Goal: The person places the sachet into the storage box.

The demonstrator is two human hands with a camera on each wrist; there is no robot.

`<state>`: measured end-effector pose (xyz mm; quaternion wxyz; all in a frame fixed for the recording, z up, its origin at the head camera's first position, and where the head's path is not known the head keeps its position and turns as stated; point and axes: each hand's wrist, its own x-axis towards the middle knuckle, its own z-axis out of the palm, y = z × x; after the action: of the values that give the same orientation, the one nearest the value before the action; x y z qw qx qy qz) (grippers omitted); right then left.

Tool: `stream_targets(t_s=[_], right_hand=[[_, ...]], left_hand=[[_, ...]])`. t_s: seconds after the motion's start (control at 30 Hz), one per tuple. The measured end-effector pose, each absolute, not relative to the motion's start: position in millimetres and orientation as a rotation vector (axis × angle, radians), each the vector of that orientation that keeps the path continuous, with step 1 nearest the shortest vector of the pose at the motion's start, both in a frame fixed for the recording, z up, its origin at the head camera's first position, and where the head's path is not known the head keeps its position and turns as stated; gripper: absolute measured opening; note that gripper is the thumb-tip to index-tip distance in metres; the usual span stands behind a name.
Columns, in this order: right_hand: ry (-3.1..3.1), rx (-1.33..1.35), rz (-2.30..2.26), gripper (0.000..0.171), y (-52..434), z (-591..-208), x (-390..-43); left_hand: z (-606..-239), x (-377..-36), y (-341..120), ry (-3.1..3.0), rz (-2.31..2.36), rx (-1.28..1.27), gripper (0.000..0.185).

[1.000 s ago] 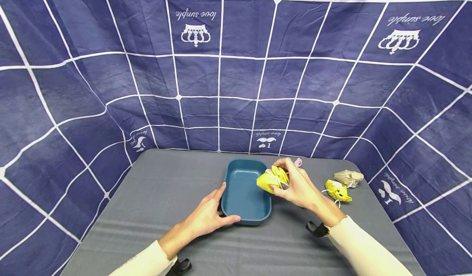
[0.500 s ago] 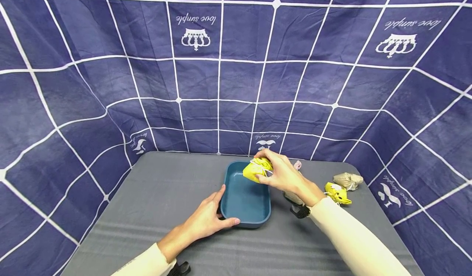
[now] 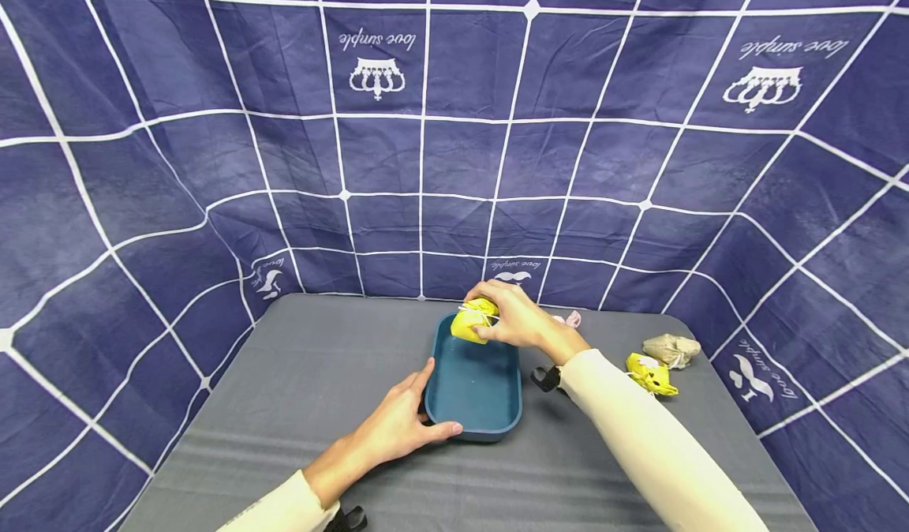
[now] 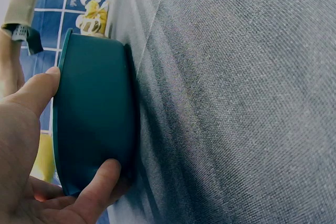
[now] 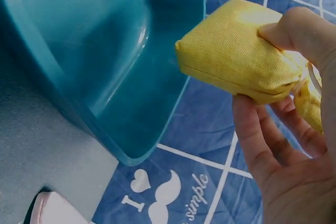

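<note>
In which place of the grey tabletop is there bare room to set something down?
Free: the wide tabletop patch between the teal tray, the left hand and the left curtain; also the front strip between the sleeves. Crowded: the far right, where a yellow pouch and a beige pouch lie, and around the right hand.

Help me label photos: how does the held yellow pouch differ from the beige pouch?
The held yellow pouch is bright; the beige pouch is dull. The held yellow pouch is raised in the right hand; the beige pouch lies on the grey table. Both look like gathered cloth.
</note>
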<state>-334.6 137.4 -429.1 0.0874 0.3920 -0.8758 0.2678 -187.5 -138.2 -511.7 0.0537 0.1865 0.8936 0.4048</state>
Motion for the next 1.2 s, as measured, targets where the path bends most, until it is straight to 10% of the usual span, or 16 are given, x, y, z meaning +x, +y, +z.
stream_targets(t_s=[1.2], right_hand=[[-2.879, 1.086, 0.615, 0.058, 107.7, -454.5, -353.9]], left_hand=[[-512.1, -189.3, -137.0, 2.692, 1.246, 0.564, 0.129]])
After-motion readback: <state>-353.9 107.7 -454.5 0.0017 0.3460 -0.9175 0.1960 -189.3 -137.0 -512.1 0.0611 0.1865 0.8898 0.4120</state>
